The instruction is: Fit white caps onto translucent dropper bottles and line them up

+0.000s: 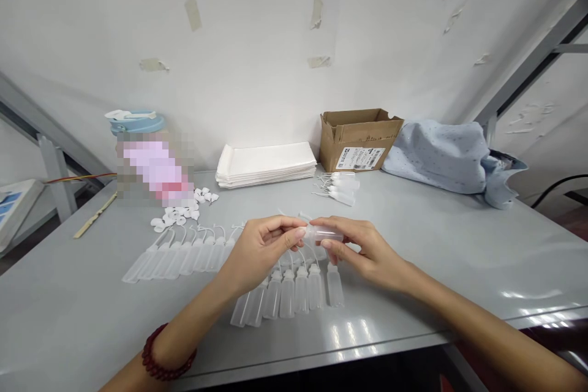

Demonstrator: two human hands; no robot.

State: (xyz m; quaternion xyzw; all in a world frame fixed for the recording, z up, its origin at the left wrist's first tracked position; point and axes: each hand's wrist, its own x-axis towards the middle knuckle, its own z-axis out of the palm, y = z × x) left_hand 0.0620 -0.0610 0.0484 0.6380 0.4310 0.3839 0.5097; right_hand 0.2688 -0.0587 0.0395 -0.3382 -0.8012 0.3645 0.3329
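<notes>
Both my hands meet above the grey table [413,257], holding one small clear plastic bottle [327,234] sideways. My right hand [362,251] grips the bottle's body. My left hand [261,248] pinches at its neck end, fingers closed around the cap or nozzle. Directly beneath my hands lies a row of several similar bottles [294,291]. A second row of bottles [179,257] with thin curved nozzles lies to the left.
Small white caps [184,211] are scattered at the back left beside a blurred pink container [154,168]. A stack of white sheets [266,164], an open cardboard box [358,138], a few more bottles [342,187] and a blue cloth [445,153] line the wall.
</notes>
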